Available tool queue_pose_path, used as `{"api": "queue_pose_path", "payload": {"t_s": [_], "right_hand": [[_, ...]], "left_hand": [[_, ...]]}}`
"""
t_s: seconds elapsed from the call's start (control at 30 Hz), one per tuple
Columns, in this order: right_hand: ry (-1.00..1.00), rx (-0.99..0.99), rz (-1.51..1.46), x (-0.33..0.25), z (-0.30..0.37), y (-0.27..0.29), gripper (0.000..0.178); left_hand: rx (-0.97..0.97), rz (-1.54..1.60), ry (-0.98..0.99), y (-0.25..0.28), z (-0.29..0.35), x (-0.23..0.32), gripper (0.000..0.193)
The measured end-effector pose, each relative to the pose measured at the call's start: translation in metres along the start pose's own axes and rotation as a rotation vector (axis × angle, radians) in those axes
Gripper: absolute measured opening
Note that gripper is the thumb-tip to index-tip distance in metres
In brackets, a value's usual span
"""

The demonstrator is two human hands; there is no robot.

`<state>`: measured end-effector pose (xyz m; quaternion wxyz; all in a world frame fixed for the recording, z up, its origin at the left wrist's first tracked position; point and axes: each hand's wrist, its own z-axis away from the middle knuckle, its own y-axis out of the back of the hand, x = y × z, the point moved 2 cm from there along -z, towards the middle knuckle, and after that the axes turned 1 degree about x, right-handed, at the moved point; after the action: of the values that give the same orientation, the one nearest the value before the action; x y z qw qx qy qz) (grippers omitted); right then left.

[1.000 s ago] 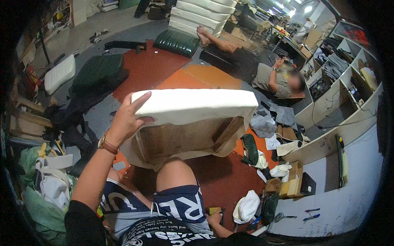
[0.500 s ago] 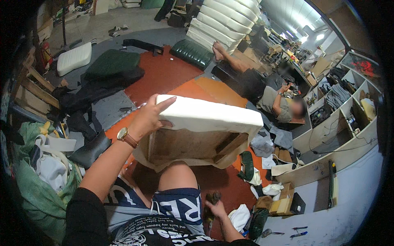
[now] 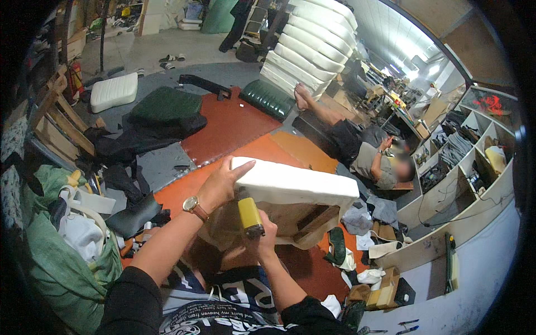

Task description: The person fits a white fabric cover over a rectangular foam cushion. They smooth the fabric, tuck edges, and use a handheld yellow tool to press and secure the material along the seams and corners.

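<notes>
A white padded seat cushion (image 3: pixel 298 183) with a hollow wooden underside is tilted up in front of my legs. My left hand (image 3: pixel 219 188) is closed on its near left corner, thumb lying along the white top and fingers over the edge. In my right hand (image 3: pixel 267 237) is a yellow staple gun (image 3: pixel 249 213), raised against the underside near that same corner. My fingers wrap its handle, which is mostly hidden. Whether its nose touches the cushion, I cannot tell. Loose white cover material hangs along the lower edge of the frame.
A green sack (image 3: pixel 61 262) of scraps stands at my left. Green cushions (image 3: pixel 167 104) and a white cushion (image 3: pixel 114 92) lie on the floor ahead. Stacked white cushions (image 3: pixel 312 42) rise beyond a reclining person (image 3: pixel 368 162). Shelving (image 3: pixel 463 184) lines the right side.
My right hand has come up from low beside my right leg to the cushion's underside, bringing the staple gun. My left hand keeps its hold on the corner. The whole view has shifted slightly.
</notes>
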<state>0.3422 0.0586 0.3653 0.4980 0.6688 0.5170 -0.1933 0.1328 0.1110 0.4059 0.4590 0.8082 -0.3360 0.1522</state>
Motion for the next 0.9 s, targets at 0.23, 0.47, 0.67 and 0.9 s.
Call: {"api": "queue_pose_path", "payload": {"t_s": [0.23,0.47,0.67,0.9], "right_hand": [[-0.242,0.136,-0.110,0.057,0.049,0.041,0.034],[-0.451,0.301,0.151,0.090,0.061,0.104,0.047],[-0.450,0.260,-0.042,0.064,0.023,0.100,0.048],[-0.346,0.348,0.064,0.086,0.016,0.058,0.034]], "left_hand": [[-0.042,-0.211,-0.055,0.008,-0.009,0.019,0.093],[-0.104,-0.540,0.031,-0.025,-0.046,0.045,0.096],[-0.071,-0.689,-0.023,-0.033,-0.041,0.037,0.099],[0.016,-0.792,-0.111,-0.043,-0.041,0.022,0.093]]}}
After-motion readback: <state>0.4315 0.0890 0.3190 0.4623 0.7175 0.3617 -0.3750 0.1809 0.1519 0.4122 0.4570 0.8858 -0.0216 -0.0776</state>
